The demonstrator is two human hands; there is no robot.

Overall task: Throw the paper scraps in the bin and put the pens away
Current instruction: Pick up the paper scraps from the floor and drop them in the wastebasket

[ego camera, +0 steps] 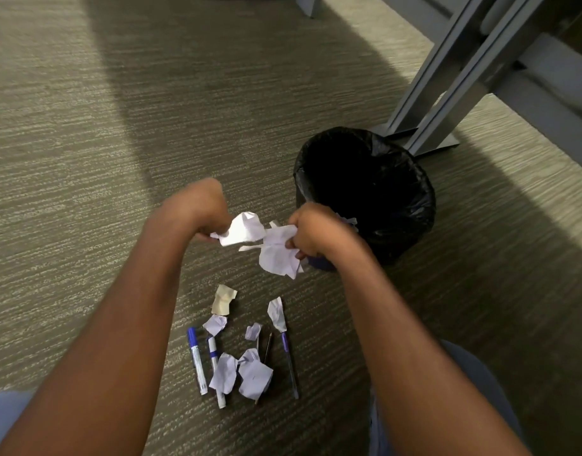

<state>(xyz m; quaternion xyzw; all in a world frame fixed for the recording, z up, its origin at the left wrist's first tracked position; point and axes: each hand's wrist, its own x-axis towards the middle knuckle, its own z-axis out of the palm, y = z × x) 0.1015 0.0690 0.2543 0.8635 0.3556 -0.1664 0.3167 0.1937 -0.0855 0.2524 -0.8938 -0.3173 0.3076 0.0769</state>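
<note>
My left hand (202, 209) grips a crumpled white paper scrap (245, 229). My right hand (314, 230) grips another crumpled scrap (279, 255), just left of the black lined bin (365, 192). Both hands hover above the carpet. Below them lie several loose scraps: a beige one (224, 299), a long white one (277, 313), small ones (214, 325) (253, 331) and two larger ones (224, 373) (255, 376). Two blue-capped markers (197, 360) (215, 370) lie at the left, partly under paper. A thin dark pen (267, 348) and a purple pen (289, 365) lie at the right.
Grey metal table legs (447, 77) stand on a base plate behind the bin at the upper right. Striped grey-green carpet (85, 159) covers the floor. My knees in blue fabric show at the bottom corners.
</note>
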